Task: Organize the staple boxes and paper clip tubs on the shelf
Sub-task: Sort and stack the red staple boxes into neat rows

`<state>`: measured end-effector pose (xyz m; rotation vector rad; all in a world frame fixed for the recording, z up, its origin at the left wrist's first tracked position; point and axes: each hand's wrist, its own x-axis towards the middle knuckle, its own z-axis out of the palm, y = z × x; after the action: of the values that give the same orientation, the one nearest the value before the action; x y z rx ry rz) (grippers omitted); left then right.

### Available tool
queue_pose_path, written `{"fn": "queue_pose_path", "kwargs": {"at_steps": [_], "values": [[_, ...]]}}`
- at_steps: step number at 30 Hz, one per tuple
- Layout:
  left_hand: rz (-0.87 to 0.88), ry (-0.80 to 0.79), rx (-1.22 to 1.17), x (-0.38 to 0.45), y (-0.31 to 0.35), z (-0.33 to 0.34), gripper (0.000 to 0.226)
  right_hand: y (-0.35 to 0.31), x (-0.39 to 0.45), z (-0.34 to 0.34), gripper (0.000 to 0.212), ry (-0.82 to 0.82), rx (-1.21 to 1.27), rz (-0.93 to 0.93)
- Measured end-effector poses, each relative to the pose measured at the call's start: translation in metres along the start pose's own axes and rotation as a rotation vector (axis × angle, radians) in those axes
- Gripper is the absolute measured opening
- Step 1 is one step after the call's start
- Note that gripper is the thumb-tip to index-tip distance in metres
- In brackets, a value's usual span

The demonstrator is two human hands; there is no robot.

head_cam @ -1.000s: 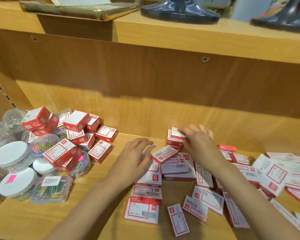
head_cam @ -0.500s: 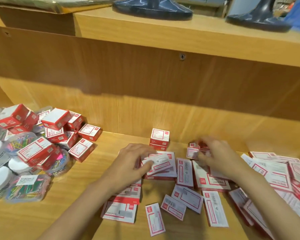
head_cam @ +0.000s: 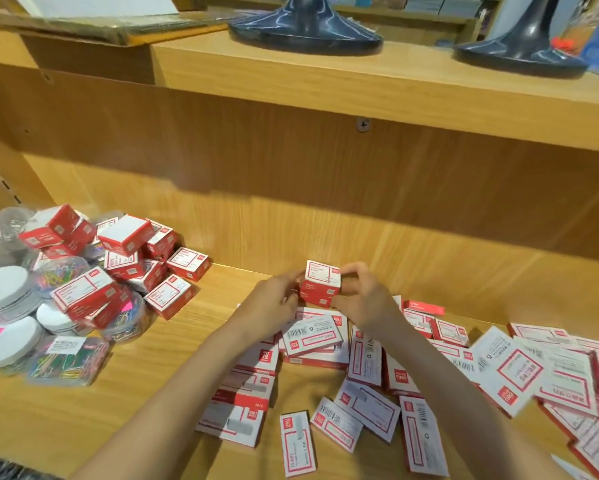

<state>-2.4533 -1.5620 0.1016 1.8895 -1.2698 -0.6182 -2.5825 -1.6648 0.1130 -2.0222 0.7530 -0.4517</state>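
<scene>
A small stack of red-and-white staple boxes (head_cam: 320, 283) stands near the back of the wooden shelf (head_cam: 173, 368). My left hand (head_cam: 273, 304) grips its left side and my right hand (head_cam: 363, 299) grips its right side. Several flat staple boxes (head_cam: 367, 368) lie scattered in front of and to the right of my hands. At the far left, more staple boxes (head_cam: 83, 292) are heaped on clear paper clip tubs (head_cam: 60, 277) with white lids (head_cam: 5, 296). A clear rectangular box of coloured clips (head_cam: 67, 362) lies at the front of that pile.
The shelf's back panel (head_cam: 325, 223) rises just behind the stack. An upper shelf (head_cam: 360, 77) overhangs it and carries two dark blue stand bases (head_cam: 305, 29) and a flat cardboard tray (head_cam: 93, 19). Bare wood shows between the left pile and the scattered boxes.
Both hands have left the scattered flat boxes and closed in on the small stack at the back, one on each side. The view has shifted slightly.
</scene>
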Motion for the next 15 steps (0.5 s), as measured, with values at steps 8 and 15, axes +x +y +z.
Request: {"fn": "queue_pose_path", "kwargs": {"at_steps": [8,15], "values": [[0.074,0.277,-0.189,-0.024,-0.004,-0.013,0.055,-0.024,0.007,0.009,0.039,0.082,0.051,-0.029],[0.099,0.485,-0.079,-0.058,-0.027,-0.040,0.039,-0.041,0.018,0.060,0.041,-0.085,0.125,-0.036]]}}
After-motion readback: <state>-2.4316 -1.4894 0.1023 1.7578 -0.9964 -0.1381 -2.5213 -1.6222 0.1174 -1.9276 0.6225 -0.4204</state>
